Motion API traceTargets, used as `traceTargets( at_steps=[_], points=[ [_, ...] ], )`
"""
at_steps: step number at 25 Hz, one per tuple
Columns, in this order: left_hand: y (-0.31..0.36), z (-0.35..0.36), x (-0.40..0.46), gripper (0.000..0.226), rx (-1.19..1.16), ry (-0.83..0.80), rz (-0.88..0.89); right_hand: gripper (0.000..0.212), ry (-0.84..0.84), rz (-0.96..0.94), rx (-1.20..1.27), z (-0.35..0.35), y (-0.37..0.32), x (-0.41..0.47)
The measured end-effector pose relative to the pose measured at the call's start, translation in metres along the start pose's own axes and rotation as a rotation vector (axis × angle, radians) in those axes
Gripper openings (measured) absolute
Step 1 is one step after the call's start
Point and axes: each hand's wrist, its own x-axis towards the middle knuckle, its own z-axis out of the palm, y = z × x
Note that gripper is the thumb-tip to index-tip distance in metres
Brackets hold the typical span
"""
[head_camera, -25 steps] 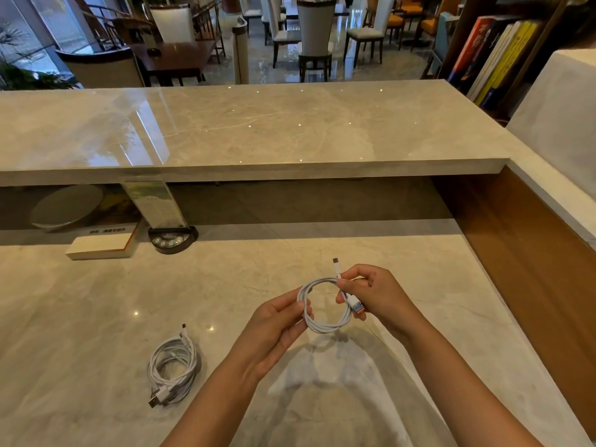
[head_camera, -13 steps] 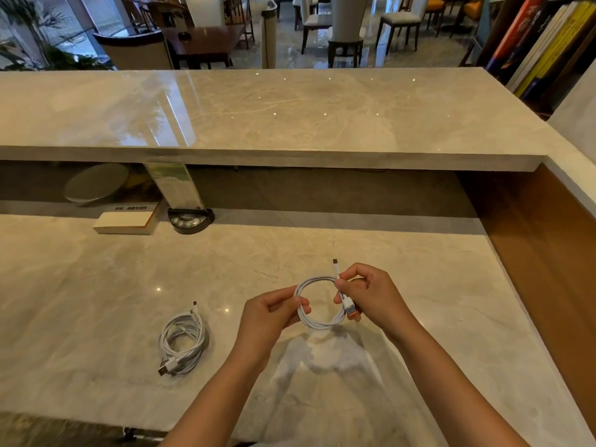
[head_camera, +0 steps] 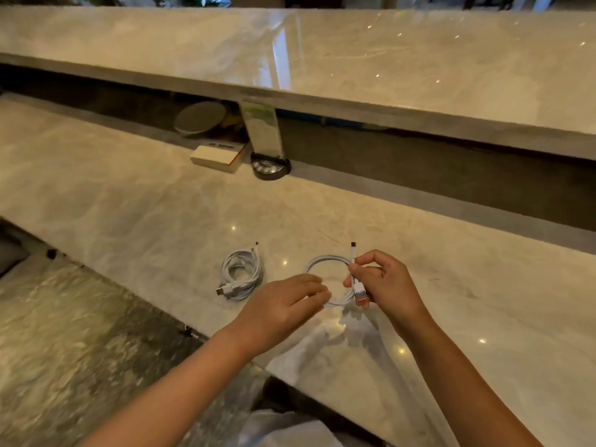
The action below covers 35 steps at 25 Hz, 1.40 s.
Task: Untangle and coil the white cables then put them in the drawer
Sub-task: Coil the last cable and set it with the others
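Fingers (head_camera: pixel 361 264) of right hand (head_camera: pixel 383 282) curled, pinching coiled white cable (head_camera: pixel 325 260); left hand (head_camera: pixel 283 301) fingers loosely extended on its loop.

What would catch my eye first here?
Two bare hands just above a marble counter: the right hand pinches a small white cable loop by its plug ends, the left hand touching its other side. Left of them, a second coiled white cable lies on the counter.
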Motion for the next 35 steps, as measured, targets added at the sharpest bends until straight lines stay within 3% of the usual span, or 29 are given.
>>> traceTargets(
  at_steps=[1, 4, 7, 12, 20, 22, 28, 35],
  points=[
    [-0.009, 0.002, -0.011, 0.034, 0.050, 0.026, -0.037, 0.011, -0.018, 0.013, 0.012, 0.008, 0.002, 0.000],
    [-0.027, -0.011, -0.029, 0.033, 0.071, -0.098, -0.114, 0.010, -0.064, 0.080, 0.005, 0.034, 0.005, 0.003],
    [-0.064, -0.021, -0.049, 0.037, 0.299, -0.058, 0.194, 0.005, -0.072, 0.087, -0.032, 0.063, 0.007, 0.012],
    [-0.134, -0.060, -0.051, 0.025, 0.409, -0.078, 0.290, 0.010, 0.026, 0.082, -0.060, 0.126, 0.008, 0.040],
    [-0.219, -0.059, -0.044, 0.034, 0.348, -0.213, 0.520, 0.011, 0.223, 0.123, -0.243, 0.183, 0.039, 0.057],
    [-0.229, -0.049, -0.048, 0.022, 0.302, -0.215, 0.534, 0.008, 0.279, 0.085, -0.323, 0.190, 0.045, 0.053],
    [-0.238, -0.034, -0.065, 0.047, 0.199, -0.234, 0.527, 0.010, 0.390, -0.031, -0.477, 0.198, 0.058, 0.049],
    [-0.245, -0.031, -0.067, 0.042, 0.229, -0.217, 0.563, 0.008, 0.410, -0.033, -0.478, 0.204, 0.062, 0.051]
  ],
)
